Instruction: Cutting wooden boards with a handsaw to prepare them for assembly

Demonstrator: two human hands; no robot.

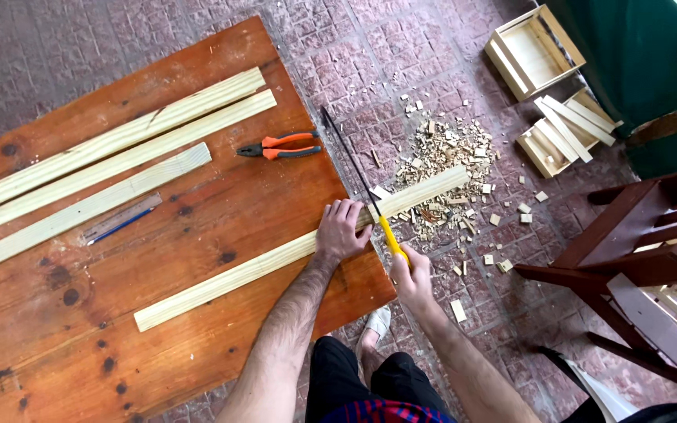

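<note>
Pressing down flat, the left hand (342, 229) pins a long pale wooden slat (276, 261) against the reddish, knotty desk (197, 313), its fingers spread over the slat near the desk's right edge. The slat is a straight, square-edged strip of light softwood with fine grain; it runs diagonally across the desk, and its far end juts out past the desk's edge over the brick floor (401, 47). The right hand (412, 274) is closed tight around the yellow handle of a hand saw (358, 176), whose thin dark blade crosses the slat just beyond the desk's edge, right beside the left hand's fingertips.

Below the overhanging end of the slat lies a heap of pale sawdust and small cut blocks (444, 157), scattered over the rough, mottled bricks. On the desk, up from the slat, rest orange-handled pliers (280, 146) (their jaws are shut), and further left three more pale slats (111, 168) lie side by side, roughly parallel to the one being held. A thin metal ruler (123, 218) and a blue pen lie between those and the held slat. Off the desk, well beyond the sawdust, sit small open wooden crates (533, 51), and dark red wooden furniture (636, 227) stands to the right.
</note>
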